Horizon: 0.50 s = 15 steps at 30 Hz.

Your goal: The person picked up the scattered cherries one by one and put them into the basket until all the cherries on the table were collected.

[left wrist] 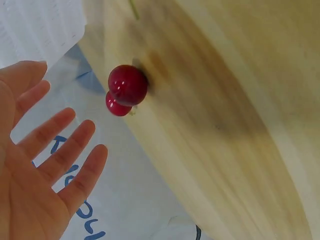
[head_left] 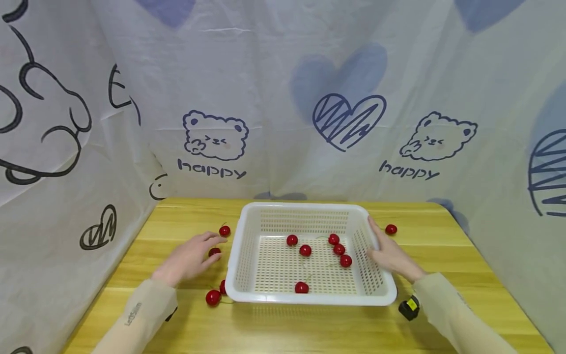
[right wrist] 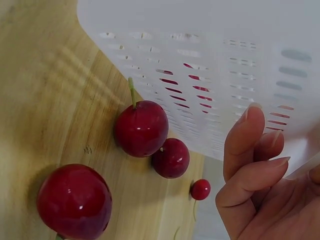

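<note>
A white plastic basket (head_left: 309,298) with slotted walls stands on the table, several red cherries (head_left: 305,250) lying on its floor. My right hand (head_left: 393,255) grips the basket's right side, thumb over the rim. In the right wrist view its curled fingers (right wrist: 245,145) lie against the outer wall. Left of the basket, my left hand (head_left: 187,258) is held with fingers spread and holds nothing. Close by its thumb and fingers is a cherry (head_left: 214,252) on the table, partly hidden in the head view. Another cherry (head_left: 224,230) lies just beyond the fingertips.
Two cherries, the nearer one (head_left: 213,297) in full view, lie by the basket's front left corner. Right of the basket are more cherries (right wrist: 141,128), with one (head_left: 391,229) showing in the head view. A printed white cloth (head_left: 274,147) hangs behind the wooden table (head_left: 265,334).
</note>
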Motion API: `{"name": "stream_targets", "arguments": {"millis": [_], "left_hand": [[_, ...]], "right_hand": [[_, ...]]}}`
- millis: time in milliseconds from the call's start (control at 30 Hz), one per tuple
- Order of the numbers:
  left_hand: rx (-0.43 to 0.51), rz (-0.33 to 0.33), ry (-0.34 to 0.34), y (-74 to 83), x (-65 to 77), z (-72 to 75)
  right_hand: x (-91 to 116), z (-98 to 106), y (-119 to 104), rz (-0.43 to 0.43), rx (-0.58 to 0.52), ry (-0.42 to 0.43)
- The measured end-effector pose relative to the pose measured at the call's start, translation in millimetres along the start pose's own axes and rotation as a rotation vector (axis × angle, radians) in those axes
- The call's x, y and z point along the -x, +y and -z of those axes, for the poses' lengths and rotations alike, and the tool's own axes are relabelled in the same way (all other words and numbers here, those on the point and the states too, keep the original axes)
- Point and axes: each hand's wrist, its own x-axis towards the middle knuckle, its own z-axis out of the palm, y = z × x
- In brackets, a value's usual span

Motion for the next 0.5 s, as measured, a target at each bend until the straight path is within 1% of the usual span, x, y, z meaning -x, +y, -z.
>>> {"name": "stream_targets", "arguments": {"millis": [100, 200, 367, 500], "left_hand": [[-0.018, -0.041, 0.008, 0.8, 1.8, -4.3], [-0.036, -0.062, 0.014, 1.3, 3.3, -8.7], [-0.049, -0.064, -0.009, 2.4, 5.9, -15.2], [-0.077, -0.065, -0.031, 1.7, 7.8, -19.8]], "right_hand": [[0, 0, 0, 0.007, 0.007, 0.004], [-1, -1, 0, 0.012, 0.006, 0.005], [-1, -1, 1, -0.001, -0.001, 0.004], [-1, -1, 2, -0.007, 0.002, 0.005]]}}
